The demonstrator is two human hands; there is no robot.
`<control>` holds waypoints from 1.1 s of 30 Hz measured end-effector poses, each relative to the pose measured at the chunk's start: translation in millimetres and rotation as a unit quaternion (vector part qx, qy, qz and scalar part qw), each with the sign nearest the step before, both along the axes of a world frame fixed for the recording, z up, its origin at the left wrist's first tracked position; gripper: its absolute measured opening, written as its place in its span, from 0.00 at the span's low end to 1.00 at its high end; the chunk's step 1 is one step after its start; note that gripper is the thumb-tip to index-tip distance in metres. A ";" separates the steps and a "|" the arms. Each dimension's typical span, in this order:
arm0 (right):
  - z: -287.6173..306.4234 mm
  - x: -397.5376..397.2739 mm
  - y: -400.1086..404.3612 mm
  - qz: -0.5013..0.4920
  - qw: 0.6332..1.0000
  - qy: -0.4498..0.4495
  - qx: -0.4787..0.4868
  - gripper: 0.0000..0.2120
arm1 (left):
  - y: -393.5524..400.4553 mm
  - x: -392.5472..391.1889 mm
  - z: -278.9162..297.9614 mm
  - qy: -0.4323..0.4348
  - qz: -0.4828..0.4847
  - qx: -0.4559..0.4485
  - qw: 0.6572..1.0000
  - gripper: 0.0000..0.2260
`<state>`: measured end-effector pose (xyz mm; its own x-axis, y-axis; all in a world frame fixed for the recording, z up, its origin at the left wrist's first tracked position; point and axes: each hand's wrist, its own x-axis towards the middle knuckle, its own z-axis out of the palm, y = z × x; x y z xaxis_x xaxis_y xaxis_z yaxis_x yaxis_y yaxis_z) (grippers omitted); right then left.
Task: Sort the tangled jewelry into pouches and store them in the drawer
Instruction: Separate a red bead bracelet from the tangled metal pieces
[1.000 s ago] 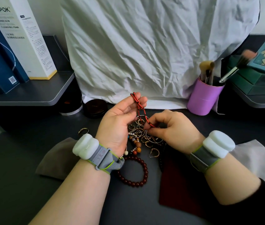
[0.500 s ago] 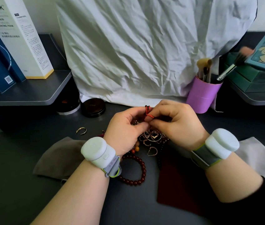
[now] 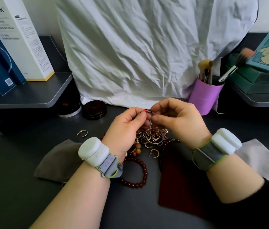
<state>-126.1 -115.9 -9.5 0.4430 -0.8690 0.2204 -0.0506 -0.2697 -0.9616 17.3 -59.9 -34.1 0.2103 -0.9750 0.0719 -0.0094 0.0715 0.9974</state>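
Hands busy untangling. Left hand [image 3: 127, 128] and right hand [image 3: 176, 124] both pinch red cord [image 3: 148, 111], held up over jewelry pile [image 3: 153, 138] on desk. Next, probably: pull cord free gently, drop into dark red pouch [image 3: 180, 184].

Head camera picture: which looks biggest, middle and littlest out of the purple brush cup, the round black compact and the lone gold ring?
1. Purple cylindrical brush cup
2. Round black compact, not much smaller
3. Lone gold ring, clearly littlest
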 end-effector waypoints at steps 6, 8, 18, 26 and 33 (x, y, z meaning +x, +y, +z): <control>-0.6 2.6 -0.2 0.046 0.996 -0.034 0.064 0.15 | -0.5 2.5 1.6 0.065 -0.050 0.019 0.996 0.09; -1.3 2.7 -1.0 0.054 0.994 -0.039 0.082 0.15 | -0.8 3.2 1.1 0.076 -0.055 0.017 0.995 0.09; 3.7 3.3 -2.0 0.057 0.995 0.028 0.078 0.03 | -4.1 1.3 6.6 0.103 -0.030 0.010 0.994 0.09; 21.3 -2.7 4.1 0.032 0.997 0.060 0.044 0.01 | 7.9 -2.0 18.1 0.120 0.000 0.022 0.993 0.11; 33.3 -7.4 22.4 0.025 0.995 0.098 -0.005 0.03 | 36.3 -2.9 28.3 0.060 0.010 0.024 0.998 0.07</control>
<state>-133.4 -93.5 23.8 0.5207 -0.8432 0.1338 -0.2236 -0.2860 -0.9318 14.4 -23.6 -5.8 0.2344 -0.9721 -0.0010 0.1086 0.0252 0.9938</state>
